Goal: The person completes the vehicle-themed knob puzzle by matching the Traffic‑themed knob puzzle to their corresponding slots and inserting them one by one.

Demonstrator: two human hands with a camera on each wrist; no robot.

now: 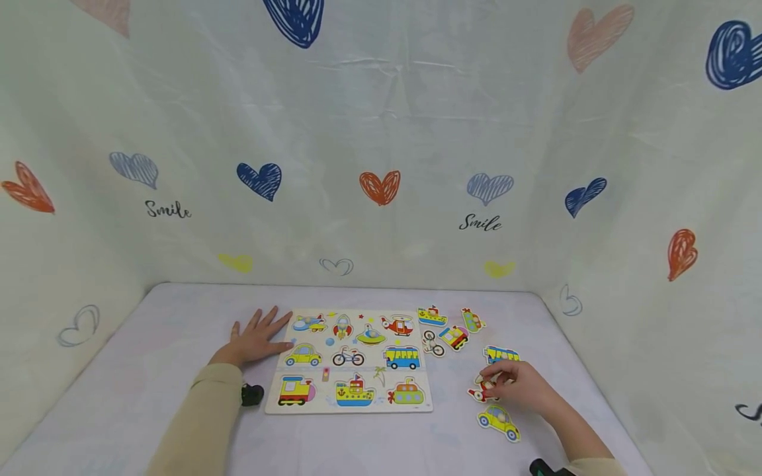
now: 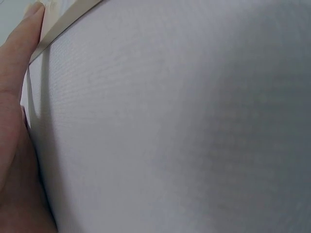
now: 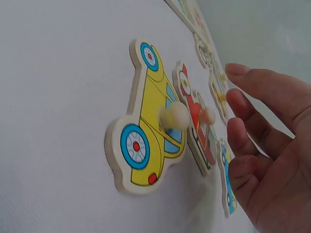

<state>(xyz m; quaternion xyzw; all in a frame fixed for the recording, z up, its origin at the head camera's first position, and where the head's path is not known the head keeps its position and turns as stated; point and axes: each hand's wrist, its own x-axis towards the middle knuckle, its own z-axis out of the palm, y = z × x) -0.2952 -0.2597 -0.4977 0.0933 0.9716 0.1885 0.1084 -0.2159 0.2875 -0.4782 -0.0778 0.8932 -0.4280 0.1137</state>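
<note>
My left hand (image 1: 250, 344) lies with its fingers spread at the left edge of a flat picture puzzle board (image 1: 324, 400), thumb and fingertips right at the rim. In the left wrist view, a digit (image 2: 19, 53) reaches the board's edge. My right hand (image 1: 524, 387) is over the red helicopter piece (image 1: 476, 395), with loosely bent fingers. In the right wrist view, those fingers (image 3: 260, 80) are apart from the helicopter's wooden knob (image 3: 207, 116) and hold nothing. Nearer me lies the yellow car piece (image 1: 499, 423), also knobbed; the blue and yellow bus piece (image 1: 501, 354) lies beyond the hand.
Beside the board's upper right corner lie a boat piece (image 1: 432, 316), a submarine piece (image 1: 473, 320), a train piece (image 1: 454, 338) and a bicycle piece (image 1: 433, 344). A white cloth covers the table (image 1: 149, 396). Behind hangs a curtain (image 1: 381, 119) printed with hearts.
</note>
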